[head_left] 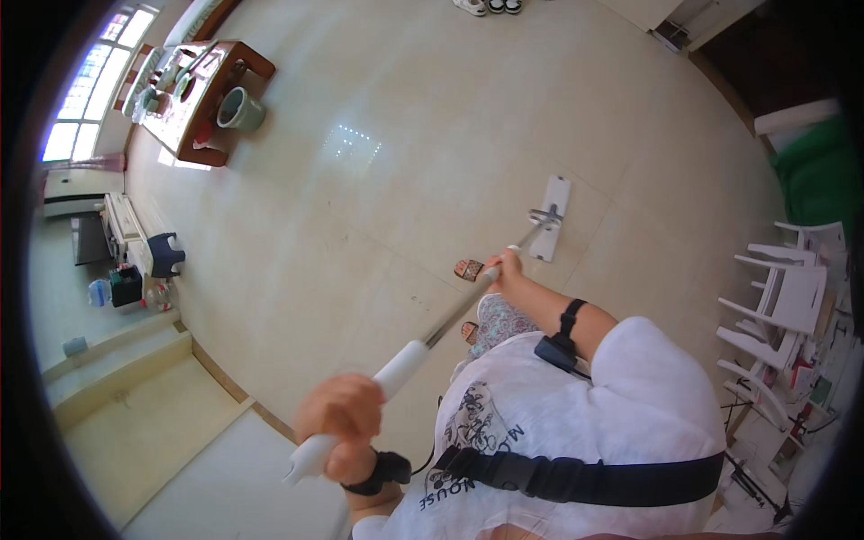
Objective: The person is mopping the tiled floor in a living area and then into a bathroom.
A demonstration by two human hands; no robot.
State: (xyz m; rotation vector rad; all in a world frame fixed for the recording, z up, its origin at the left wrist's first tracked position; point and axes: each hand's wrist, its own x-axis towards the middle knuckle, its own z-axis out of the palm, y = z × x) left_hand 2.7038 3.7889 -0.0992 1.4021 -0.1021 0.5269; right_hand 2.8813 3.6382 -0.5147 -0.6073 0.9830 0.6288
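Note:
A flat mop runs diagonally across the view, its metal pole [457,314] ending in a white grip at the top. My left hand [344,415], blurred, wraps around the white grip [399,370] near its upper end. Further down, my right hand [505,268] closes around the pole near a white collar. The white rectangular mop head [555,197] rests on the pale tiled floor [418,202], joined to the pole by a metal swivel joint. Whatever pad lies beneath the head is hidden. My sandalled feet [467,270] stand close to the pole.
A wooden table [202,125] holding several items stands upper left, a grey-green bin [241,111] beside it. A dark blue stool [165,254] is at the left. White chairs [790,297] line the right side. Shoes [503,5] lie at the top. A step edge [223,378] runs lower left.

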